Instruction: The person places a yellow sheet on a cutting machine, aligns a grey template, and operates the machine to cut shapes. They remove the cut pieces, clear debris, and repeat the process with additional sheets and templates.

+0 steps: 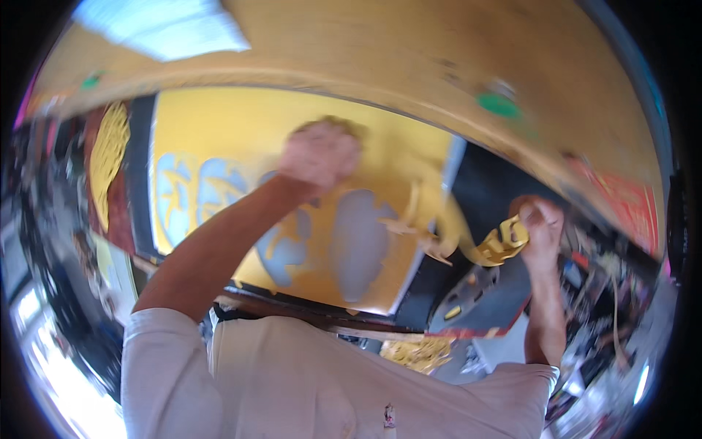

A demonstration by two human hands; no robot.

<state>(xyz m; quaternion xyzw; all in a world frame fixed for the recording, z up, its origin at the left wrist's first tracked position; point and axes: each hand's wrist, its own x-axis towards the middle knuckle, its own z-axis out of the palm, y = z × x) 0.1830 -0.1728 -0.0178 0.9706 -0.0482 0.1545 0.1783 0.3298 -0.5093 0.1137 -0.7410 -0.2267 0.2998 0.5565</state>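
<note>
A yellow sheet (pixel 219 132) lies on a black-edged work surface, with several rounded shapes in it showing pale grey beneath. My left hand (pixel 322 154) is over the sheet's upper middle, its fingers smeared by motion; I cannot tell whether it grips anything. Off the sheet's right side, my right hand (pixel 541 230) is closed on a curled yellow cut-out piece (pixel 504 243) with openings in it. Thin yellow strips (pixel 424 227) hang between that piece and the sheet, blurred. Below the right hand lies a grey sole-shaped plate (pixel 479 300) with slots.
A wooden board (pixel 365 51) spans the far side, with white paper (pixel 164 29), a green item (pixel 499 104) and a red printed sheet (pixel 621 197) on it. Yellow scraps lie at the left (pixel 110 157) and below the near edge (pixel 417 355). Clutter crowds the right.
</note>
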